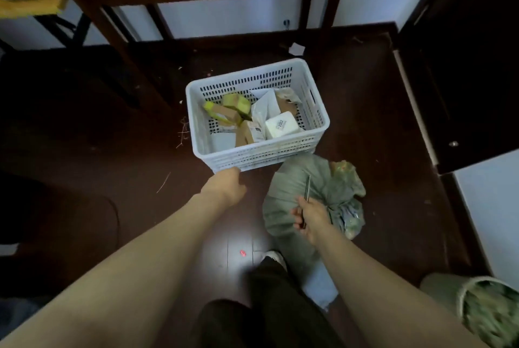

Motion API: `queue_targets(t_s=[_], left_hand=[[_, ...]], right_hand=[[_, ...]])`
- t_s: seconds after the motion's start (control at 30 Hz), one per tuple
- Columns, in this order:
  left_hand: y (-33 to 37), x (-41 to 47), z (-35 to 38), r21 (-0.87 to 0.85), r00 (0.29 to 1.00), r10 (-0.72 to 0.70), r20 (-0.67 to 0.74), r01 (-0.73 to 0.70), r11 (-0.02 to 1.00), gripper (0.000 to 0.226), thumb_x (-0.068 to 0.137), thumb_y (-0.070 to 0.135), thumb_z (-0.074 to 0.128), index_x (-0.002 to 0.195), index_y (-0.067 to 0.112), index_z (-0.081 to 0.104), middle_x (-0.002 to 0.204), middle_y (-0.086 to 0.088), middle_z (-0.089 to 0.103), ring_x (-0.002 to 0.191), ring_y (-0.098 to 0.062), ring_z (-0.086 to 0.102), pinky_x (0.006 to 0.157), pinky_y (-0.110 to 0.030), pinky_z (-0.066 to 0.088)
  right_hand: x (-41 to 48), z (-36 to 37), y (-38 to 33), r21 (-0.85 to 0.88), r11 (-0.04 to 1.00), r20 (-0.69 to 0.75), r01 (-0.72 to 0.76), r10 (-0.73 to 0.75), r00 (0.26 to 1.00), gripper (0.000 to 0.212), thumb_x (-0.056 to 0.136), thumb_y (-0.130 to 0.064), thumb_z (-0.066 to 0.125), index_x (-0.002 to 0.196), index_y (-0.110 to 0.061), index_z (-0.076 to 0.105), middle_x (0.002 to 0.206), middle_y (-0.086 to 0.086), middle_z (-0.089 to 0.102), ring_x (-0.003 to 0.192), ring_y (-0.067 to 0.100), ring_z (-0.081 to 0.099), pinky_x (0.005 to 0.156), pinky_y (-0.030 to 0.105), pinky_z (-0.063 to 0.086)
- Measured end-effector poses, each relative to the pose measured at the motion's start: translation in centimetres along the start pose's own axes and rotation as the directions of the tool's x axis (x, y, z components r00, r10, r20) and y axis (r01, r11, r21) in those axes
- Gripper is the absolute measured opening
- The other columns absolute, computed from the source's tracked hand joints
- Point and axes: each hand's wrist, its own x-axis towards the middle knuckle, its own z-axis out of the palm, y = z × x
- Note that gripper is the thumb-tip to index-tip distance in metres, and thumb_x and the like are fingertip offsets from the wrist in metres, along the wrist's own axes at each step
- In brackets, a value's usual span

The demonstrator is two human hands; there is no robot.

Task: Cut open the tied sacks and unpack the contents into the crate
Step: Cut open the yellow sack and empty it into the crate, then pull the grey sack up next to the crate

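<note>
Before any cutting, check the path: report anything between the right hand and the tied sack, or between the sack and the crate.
Nothing visible stands in the way. The right hand holds a slim metal tool directly over the sack, at its tied neck. The sack lies beside the crate, whose top is open.

White slotted crate (257, 152) with small boxes (280, 126) inside, right at the left hand (224, 187). Tied grey-green sack (286, 184) lies under the right hand (311, 218) and its thin metal cutter (308, 189).

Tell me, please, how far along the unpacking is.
Done: several parcels lie in the crate. In hand: the left hand is at the crate's near corner; the right hand holds a blade over the grey sack. Left: that sack looks tied at its neck, uncut.
</note>
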Motion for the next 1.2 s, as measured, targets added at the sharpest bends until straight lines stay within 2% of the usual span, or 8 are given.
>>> queue_targets(t_s=[0.2,0.33,0.43,0.57,0.8,0.97,1.1,1.2], left_hand=[[0.2,10.0,2.0,0.084,0.969,0.173,0.174,-0.19,0.978,0.044,0.091,0.021,0.051,0.134,0.01,0.046,0.139,-0.011,0.048,0.126,-0.028,0.046,0.099,-0.032,0.039],[0.3,17.1,5.6,0.157,0.914,0.278,0.294,-0.334,0.93,0.044,0.092,0.025,0.049,0.133,0.01,0.045,0.134,-0.012,0.052,0.123,-0.029,0.049,0.1,-0.034,0.04],[0.2,21.3,9.4,0.174,0.859,0.358,0.365,-0.441,0.88,0.046,0.093,0.028,0.048,0.136,0.012,0.043,0.133,-0.011,0.052,0.122,-0.027,0.049,0.099,-0.034,0.041],[0.4,25.9,15.0,0.22,0.786,0.453,0.421,-0.573,0.789,0.047,0.096,0.03,0.046,0.138,0.011,0.041,0.136,-0.012,0.046,0.124,-0.027,0.046,0.1,-0.037,0.041],[3.8,34.5,25.9,0.222,0.622,0.655,0.428,-0.775,0.592,0.069,0.091,0.039,0.056,0.147,0.012,0.026,0.153,-0.011,0.023,0.139,-0.028,0.024,0.112,-0.037,0.026],[6.6,40.5,32.0,0.379,0.501,0.696,0.514,-0.861,0.339,0.124,0.067,0.05,0.077,0.15,0.017,-0.009,0.157,-0.007,-0.015,0.143,-0.025,-0.017,0.116,-0.044,0.006],[7.9,42.4,35.1,0.481,0.571,0.659,0.489,-0.807,0.343,0.14,0.055,0.049,0.086,0.148,0.024,-0.016,0.156,-0.013,0.015,0.142,-0.03,0.019,0.113,-0.047,0.026],[7.3,40.5,35.2,0.49,0.599,0.639,0.483,-0.789,0.369,0.122,0.057,0.042,0.087,0.149,0.015,0.011,0.142,-0.014,0.041,0.127,-0.03,0.043,0.105,-0.043,0.038]], right_hand=[[6.8,3.2,-0.9,0.277,0.957,-0.11,-0.087,0.122,0.986,0.025,0.098,-0.025,0.041,0.092,-0.008,0.058,0.057,0.005,0.044,0.043,0.014,0.029,0.044,0.024,0.024],[12.8,4.6,0.5,0.423,0.904,-0.263,-0.069,0.195,0.945,0.015,0.095,-0.014,0.044,0.089,-0.008,0.056,0.049,0.004,0.045,0.032,0.012,0.031,0.039,0.02,0.023],[17.8,5.2,2.5,0.345,0.938,-0.425,-0.012,0.167,0.889,0.017,0.097,-0.013,0.046,0.082,-0.007,0.052,0.058,0.007,0.046,0.038,0.015,0.038,0.034,0.021,0.031],[24.4,4.6,6.1,0.144,0.99,-0.628,0.004,0.089,0.773,0.027,0.1,-0.02,0.039,0.106,-0.002,0.058,0.086,0.015,0.059,0.076,0.031,0.056,0.067,0.035,0.041],[34.1,-1.9,10.2,-0.074,0.997,-0.825,-0.018,-0.051,0.562,0.044,0.093,-0.025,0.056,0.131,-0.006,0.046,0.135,0.02,0.041,0.112,0.035,0.049,0.088,0.038,0.04],[40.9,-5.1,10.9,-0.137,0.99,-0.792,0.042,-0.134,0.595,0.089,0.075,-0.041,0.076,0.14,-0.005,0.027,0.139,0.019,0.04,0.122,0.037,0.046,0.092,0.048,0.044],[45.2,-5.8,12.0,-0.277,0.956,-0.812,0.098,-0.287,0.509,0.06,0.078,-0.032,0.073,0.122,-0.006,0.042,0.121,0.017,0.056,0.109,0.034,0.056,0.076,0.042,0.048],[45.4,-5.5,12.8,-0.418,0.907,-0.79,0.059,-0.395,0.469,0.035,0.081,-0.017,0.062,0.111,-0.008,0.046,0.107,0.014,0.061,0.094,0.031,0.058,0.062,0.033,0.04]])
